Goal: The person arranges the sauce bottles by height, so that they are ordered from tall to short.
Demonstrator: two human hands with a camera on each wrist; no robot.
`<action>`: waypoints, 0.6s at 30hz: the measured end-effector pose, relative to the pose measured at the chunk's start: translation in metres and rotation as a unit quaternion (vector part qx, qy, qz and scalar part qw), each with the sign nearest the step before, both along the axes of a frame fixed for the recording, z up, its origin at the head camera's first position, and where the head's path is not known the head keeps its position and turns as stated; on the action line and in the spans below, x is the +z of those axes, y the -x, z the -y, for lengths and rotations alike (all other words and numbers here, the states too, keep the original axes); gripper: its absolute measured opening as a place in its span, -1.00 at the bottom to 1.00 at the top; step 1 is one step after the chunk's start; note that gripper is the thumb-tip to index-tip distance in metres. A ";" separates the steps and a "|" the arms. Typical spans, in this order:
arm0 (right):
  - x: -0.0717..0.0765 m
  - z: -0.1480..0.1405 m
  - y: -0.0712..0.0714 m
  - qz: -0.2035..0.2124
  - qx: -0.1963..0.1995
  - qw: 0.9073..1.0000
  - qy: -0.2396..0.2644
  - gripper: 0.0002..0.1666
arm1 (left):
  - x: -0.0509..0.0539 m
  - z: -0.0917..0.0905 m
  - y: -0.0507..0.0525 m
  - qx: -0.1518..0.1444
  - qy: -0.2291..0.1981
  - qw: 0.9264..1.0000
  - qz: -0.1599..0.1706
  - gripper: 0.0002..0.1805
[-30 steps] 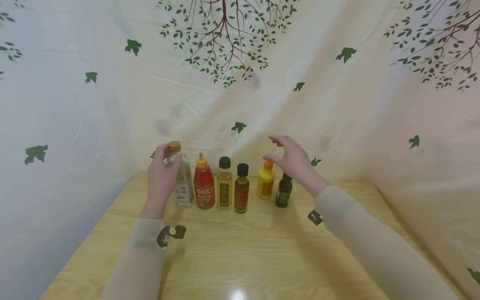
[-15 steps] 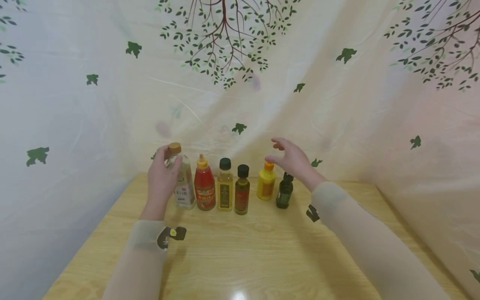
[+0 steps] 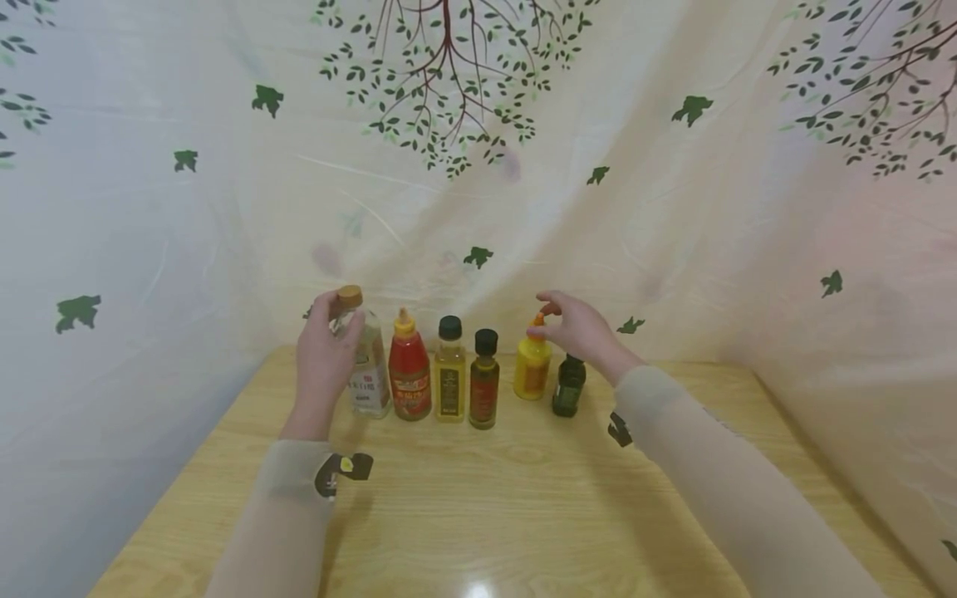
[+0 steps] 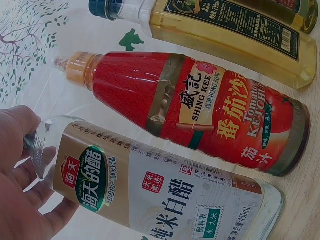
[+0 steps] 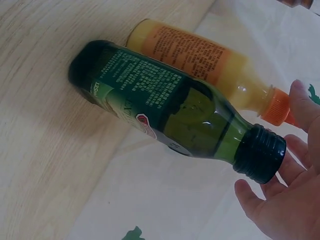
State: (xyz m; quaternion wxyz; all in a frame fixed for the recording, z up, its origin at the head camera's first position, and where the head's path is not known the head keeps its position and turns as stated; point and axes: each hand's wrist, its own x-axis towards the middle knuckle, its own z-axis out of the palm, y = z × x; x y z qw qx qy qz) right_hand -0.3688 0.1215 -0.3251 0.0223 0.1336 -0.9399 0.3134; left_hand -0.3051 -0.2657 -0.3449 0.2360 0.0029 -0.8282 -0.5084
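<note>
At the left end of the bottle row, my left hand [image 3: 325,357] grips the clear white-vinegar bottle [image 3: 370,374] around its shoulder; the left wrist view shows fingers curled at the bottle's neck end [image 4: 50,145]. The red ketchup bottle [image 3: 409,374] stands just right of it. My right hand [image 3: 583,328] is at the orange cap of the yellow bottle [image 3: 532,370], thumb and fingers on either side. In the right wrist view the thumb meets the orange cap [image 5: 276,106], and the dark green bottle [image 5: 170,105] lies nearer the camera, its black cap close to the other fingers.
Between the ketchup and yellow bottles stand a pale oil bottle [image 3: 450,378] with a dark cap and a black-capped bottle [image 3: 483,386] with a red label. All are near the back edge of the wooden table [image 3: 463,498]. A leaf-patterned curtain [image 3: 419,224] hangs behind.
My right hand has come down and slightly left, from above the yellow bottle's cap to the cap itself, and its fingers have drawn closer together. My left hand stays at the vinegar bottle.
</note>
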 end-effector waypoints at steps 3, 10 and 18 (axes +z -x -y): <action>-0.003 -0.001 0.000 0.007 0.003 1.000 0.001 -0.07 | 0.000 0.000 0.000 0.000 -0.002 1.000 -0.002 -0.39; -0.008 -0.002 0.001 0.018 0.005 1.000 0.000 -0.12 | -0.001 0.001 0.001 -0.001 0.002 1.000 0.001 -0.37; -0.010 0.001 -0.001 0.020 0.014 1.000 -0.006 -0.22 | -0.001 0.000 0.001 0.001 0.003 1.000 0.004 -0.36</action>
